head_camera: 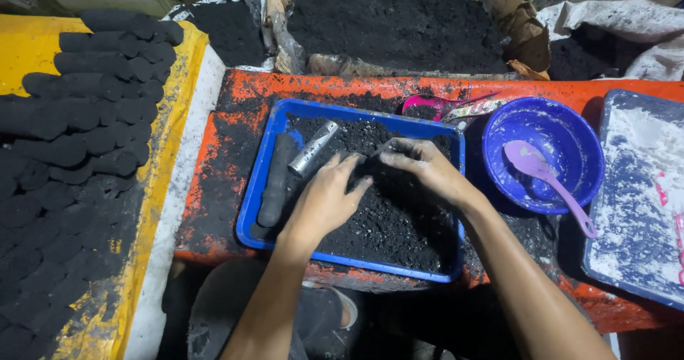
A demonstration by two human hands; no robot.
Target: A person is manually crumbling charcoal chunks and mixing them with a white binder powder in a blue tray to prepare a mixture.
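Both my hands, left point(324, 199) and right point(420, 166), press together over the black powder point(385, 224) in the blue tray point(251, 210); I'd cup firmly, squeezing evenly, keeping crumbs inside.

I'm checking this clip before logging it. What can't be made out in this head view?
- What, if anything, the left hand and right hand grip: black powder in the blue tray covers the fingertips.
- The white-dusted tray: cut off by the right edge.
- The black rolls: cut off by the left edge.

black charcoal powder point(385, 217), heaped in blue tray point(249, 210)
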